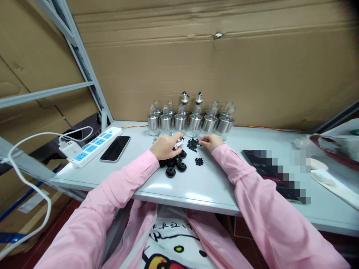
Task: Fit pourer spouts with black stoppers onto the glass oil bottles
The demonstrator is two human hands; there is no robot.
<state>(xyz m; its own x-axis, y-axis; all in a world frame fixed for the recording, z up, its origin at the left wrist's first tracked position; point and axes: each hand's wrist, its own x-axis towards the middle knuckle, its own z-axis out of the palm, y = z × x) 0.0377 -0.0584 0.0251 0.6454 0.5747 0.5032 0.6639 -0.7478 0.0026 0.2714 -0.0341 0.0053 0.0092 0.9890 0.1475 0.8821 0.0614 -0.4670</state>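
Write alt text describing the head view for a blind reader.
A person's left hand holds a small silvery part over a pale table; the right hand is beside small black pieces. Behind them stand glass bottles with metal bands; a phone and power strip lie to the left.

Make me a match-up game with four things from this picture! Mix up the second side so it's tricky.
1. Power strip
2. Glass bottles
3. Round caps
4. Left hand

A. Black, heaped together on the table
B. Holding a small pale piece
C. White with blue sockets
D. Standing in rows by the cardboard wall

Right pairs: 1-C, 2-D, 3-A, 4-B
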